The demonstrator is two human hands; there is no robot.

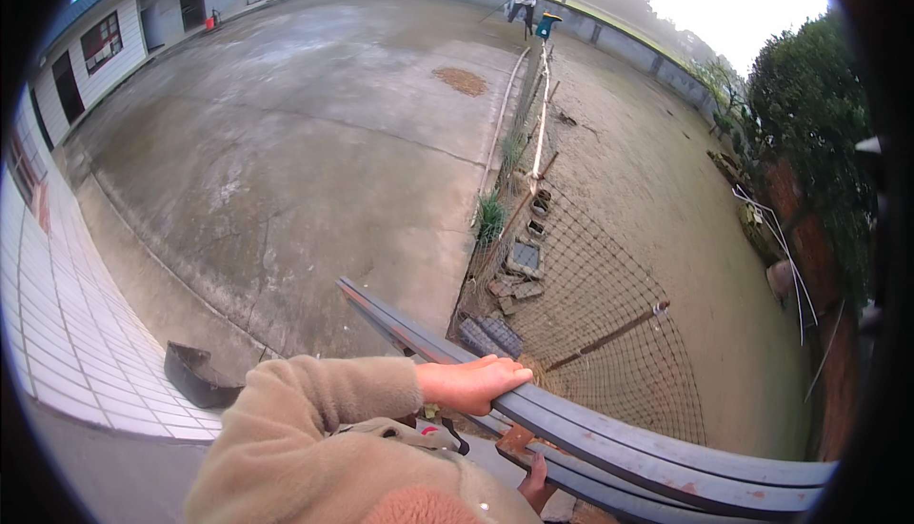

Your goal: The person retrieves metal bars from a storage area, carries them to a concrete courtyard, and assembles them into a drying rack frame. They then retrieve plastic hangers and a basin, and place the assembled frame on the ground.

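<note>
My left hand is wrapped over the top of a long grey rail, its fingers together. The rail runs from the yard side at the middle to the lower right and has reddish worn spots. Lower down, my right hand shows only in part, its thumb against a second grey rail beneath the first. A reddish-brown crosspiece lies between the rails, close to the right hand. My left forearm, in a tan fleece sleeve, reaches across from the lower left.
A concrete yard spreads ahead. Black netting with a stick sags right of the rails, beside bricks and blocks. A dark tub sits by the white tiled wall. Trees stand far right.
</note>
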